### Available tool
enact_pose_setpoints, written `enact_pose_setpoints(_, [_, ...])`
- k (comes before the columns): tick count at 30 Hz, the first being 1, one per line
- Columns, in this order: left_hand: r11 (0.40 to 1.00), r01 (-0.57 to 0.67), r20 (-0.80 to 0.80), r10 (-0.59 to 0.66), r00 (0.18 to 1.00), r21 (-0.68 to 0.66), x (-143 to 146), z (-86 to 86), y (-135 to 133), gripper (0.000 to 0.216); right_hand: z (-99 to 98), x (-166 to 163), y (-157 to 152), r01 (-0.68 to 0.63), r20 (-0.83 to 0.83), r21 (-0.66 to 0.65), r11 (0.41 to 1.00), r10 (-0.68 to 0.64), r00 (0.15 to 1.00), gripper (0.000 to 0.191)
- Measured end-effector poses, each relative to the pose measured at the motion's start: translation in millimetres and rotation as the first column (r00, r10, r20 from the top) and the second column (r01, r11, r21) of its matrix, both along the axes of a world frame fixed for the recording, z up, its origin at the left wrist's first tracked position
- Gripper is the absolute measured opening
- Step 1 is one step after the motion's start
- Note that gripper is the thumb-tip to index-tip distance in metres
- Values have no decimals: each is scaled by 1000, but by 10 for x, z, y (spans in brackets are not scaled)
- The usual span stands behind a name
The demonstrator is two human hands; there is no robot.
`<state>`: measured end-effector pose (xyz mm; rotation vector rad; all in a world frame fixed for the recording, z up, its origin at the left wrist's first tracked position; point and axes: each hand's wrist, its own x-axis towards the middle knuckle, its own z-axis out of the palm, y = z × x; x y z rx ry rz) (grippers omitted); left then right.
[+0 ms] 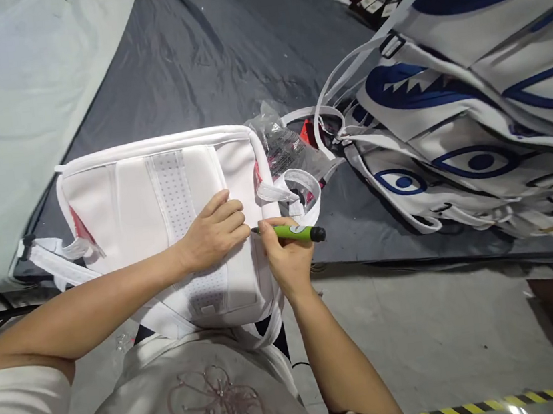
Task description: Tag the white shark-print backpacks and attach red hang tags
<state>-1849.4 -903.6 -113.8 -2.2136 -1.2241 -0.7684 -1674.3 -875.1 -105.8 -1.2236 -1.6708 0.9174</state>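
Note:
A white backpack (137,217) lies in front of me with its padded back panel up, a dotted mesh strip running down the middle. My left hand (217,234) rests on that panel, fingers extended and pressing it flat. In my right hand (287,253) is a green marker pen (292,233), its black end pointing right and its tip pointing left at the panel, close to my left fingertips. Whether the tip touches the fabric I cannot tell. White straps (58,260) hang from the bag's left side, and another strap (308,193) loops at its right.
Several white bags with blue eye and toothed-mouth prints (471,149) are piled on the right. Clear plastic packets (279,143) lie behind the backpack's right corner. A dark grey cloth (237,50) covers the table, with a pale sheet (16,98) at left. Yellow-black tape (507,402) marks the floor.

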Motion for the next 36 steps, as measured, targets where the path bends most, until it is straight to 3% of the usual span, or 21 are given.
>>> enact_pose_setpoints(8, [995,10,41,-6,999,-100,-16,-40,4,24,66,-47,58,-9,109,112,994,-3,994,28])
enact_pose_setpoints(13, [999,-8,22,9,1000,-45,-8,-45,2,25,109,-95,69,-57,150,87,995,43,988,29])
enact_pose_setpoints(16, [999,-10,17,11,1000,-34,-2,-40,2,24,129,-83,85,-37,239,118,992,8,971,31])
enact_pose_setpoints(22, [995,7,46,-2,999,-99,-9,-45,20,25,109,-45,101,-27,241,105,994,1,971,34])
enact_pose_setpoints(28, [998,-18,4,18,1000,-61,-5,-17,32,25,106,-67,103,-53,208,82,995,35,977,32])
enact_pose_setpoints(31, [999,-35,-19,34,999,-39,15,-13,9,24,125,-64,115,-8,245,122,993,-22,969,32])
enact_pose_setpoints(34, [993,-63,-64,57,996,-103,19,65,2,24,121,-42,125,-19,194,112,994,-3,981,30])
enact_pose_setpoints(36, [975,-59,-137,30,990,-215,-15,209,57,25,116,-12,122,-21,189,100,995,2,982,29])
